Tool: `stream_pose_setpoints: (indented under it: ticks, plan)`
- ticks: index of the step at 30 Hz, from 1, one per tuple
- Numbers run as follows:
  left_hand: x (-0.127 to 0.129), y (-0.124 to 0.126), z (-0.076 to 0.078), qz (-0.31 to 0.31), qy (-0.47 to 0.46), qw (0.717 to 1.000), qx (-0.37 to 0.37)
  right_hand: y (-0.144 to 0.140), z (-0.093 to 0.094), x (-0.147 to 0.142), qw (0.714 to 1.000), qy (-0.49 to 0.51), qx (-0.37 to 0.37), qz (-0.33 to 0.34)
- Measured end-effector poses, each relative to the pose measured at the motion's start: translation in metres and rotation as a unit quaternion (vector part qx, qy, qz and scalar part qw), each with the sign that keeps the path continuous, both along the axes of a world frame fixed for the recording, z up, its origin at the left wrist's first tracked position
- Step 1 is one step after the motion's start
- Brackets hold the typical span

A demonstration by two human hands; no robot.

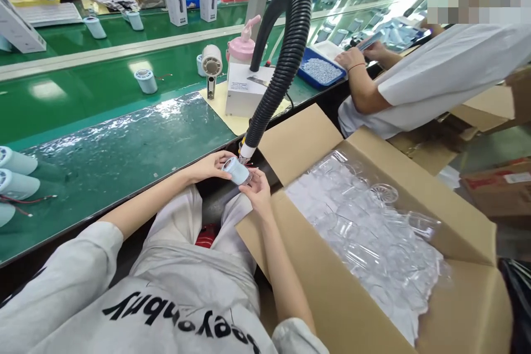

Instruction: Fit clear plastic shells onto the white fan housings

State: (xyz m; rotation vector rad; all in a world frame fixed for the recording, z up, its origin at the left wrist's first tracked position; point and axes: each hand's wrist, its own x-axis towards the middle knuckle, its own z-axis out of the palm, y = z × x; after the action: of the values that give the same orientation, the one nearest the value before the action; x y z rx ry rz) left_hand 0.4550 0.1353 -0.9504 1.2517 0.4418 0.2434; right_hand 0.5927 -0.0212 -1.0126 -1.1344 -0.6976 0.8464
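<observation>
Left hand (211,166): fingers curled around one pale blue cylinder (237,171), gripping it from the left side, above the lap.
Right hand (258,188): fingers partly closed under the same cylinder, where one clear plastic piece (248,178) seems to sit; I cannot tell exactly how it is held.
Hose: one black ribbed hose (286,55) bends down from above, and its white end (248,150) is just beside the cylinder.
Cardboard box (327,287): one open box at the right of the hands, full of clear plastic cups (373,227); they are too many and too transparent to count.
Table (108,149): green, in front of the hands, partly covered by shiny film.
Cylinders on table: three pale blue ones (16,174) at the left edge, one with red wire; one more (146,81) stands further away.
White box (244,88): one, behind the hose, with one pink pump bottle (243,44) behind it.
Blue tray (320,70): one, holding small white parts.
Co-worker: one person in a white shirt (440,77) at the right, with a hand (350,58) near the tray.
</observation>
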Motion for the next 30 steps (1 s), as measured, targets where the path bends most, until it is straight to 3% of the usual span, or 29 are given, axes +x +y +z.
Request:
stream_pose_setpoints:
  ticks: [6, 11, 15, 21, 25, 30]
  plan:
    - [-0.031, -0.013, 0.009, 0.007, 0.023, 1.000, 0.019, -0.012, 0.011, -0.014, 0.998, -0.019, 0.015, 0.057]
    - [-0.046, -0.025, 0.024, 0.007, -0.004, 0.999, 0.047, -0.025, 0.022, -0.019, 0.996, -0.054, 0.028, 0.067]
    - [-0.052, -0.032, 0.031, -0.020, -0.046, 0.991, 0.128, -0.031, 0.029, -0.020, 0.996, -0.059, 0.027, 0.060]
    - [-0.058, -0.043, 0.027, 0.023, -0.066, 0.972, 0.226, -0.044, 0.039, -0.020, 0.989, -0.126, 0.067, 0.039]
    - [-0.056, -0.047, 0.028, 0.066, -0.061, 0.942, 0.322, -0.048, 0.045, -0.022, 0.986, -0.139, 0.086, 0.044]
    - [-0.052, -0.052, 0.032, 0.057, -0.118, 0.919, 0.373, -0.050, 0.048, -0.023, 0.986, -0.139, 0.081, 0.035]
